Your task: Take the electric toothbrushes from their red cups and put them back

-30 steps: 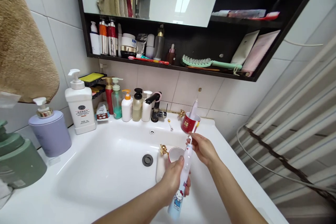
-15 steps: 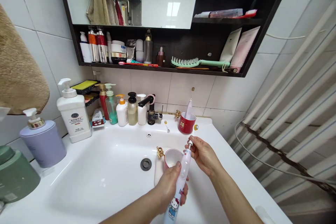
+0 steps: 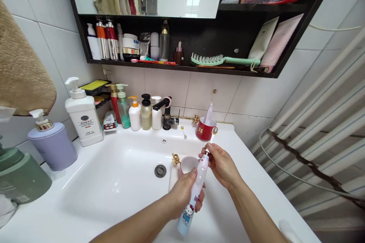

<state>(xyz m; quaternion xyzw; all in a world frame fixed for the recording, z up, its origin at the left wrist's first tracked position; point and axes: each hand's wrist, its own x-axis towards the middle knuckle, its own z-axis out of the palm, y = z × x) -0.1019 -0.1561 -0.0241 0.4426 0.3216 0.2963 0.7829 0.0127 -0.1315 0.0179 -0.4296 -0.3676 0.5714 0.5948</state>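
My left hand is wrapped round the body of a white electric toothbrush with a cartoon cat on it, holding it upright over the sink's right rim. My right hand pinches the thin brush head at the top of that handle. Just behind my hands a pink cup with a gold handle stands on a white tray. Farther back a red cup holds another toothbrush.
A white sink with a round drain and a black tap. Several pump bottles line the back and left rim. A dark shelf above holds cosmetics and a green hairbrush. A brown towel hangs at left.
The view shifted slightly. Both hands stay on the toothbrush; my right hand's pinch sits at the brush head, and the toothbrush has barely moved.
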